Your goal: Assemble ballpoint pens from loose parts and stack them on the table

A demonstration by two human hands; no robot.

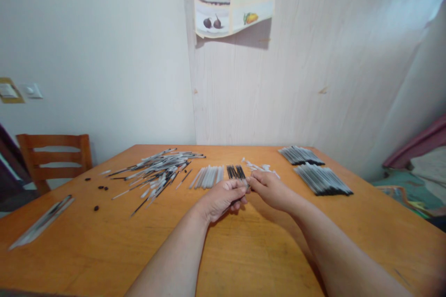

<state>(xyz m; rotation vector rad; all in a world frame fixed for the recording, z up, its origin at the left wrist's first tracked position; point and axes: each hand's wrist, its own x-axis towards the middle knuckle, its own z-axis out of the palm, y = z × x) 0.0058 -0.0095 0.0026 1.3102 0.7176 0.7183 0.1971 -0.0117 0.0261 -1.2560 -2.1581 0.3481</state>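
Note:
My left hand point(223, 197) is closed around a slim pen, mostly hidden by the fingers. My right hand point(270, 188) pinches at the pen's far end, its fingertips meeting those of the left. Just beyond the hands lie black pen refills point(235, 171) in a small row. To their left is a row of translucent pen barrels point(208, 177). Small white plastic pieces point(261, 166) lie scattered behind my right hand.
A loose heap of pen parts point(160, 169) spreads over the left of the wooden table point(244, 260). Black caps point(96, 208) and a few long clear pieces point(43, 222) lie farther left. Two stacks of black-ended pens point(322, 178) sit at the right. A chair point(54, 155) stands beyond the left edge.

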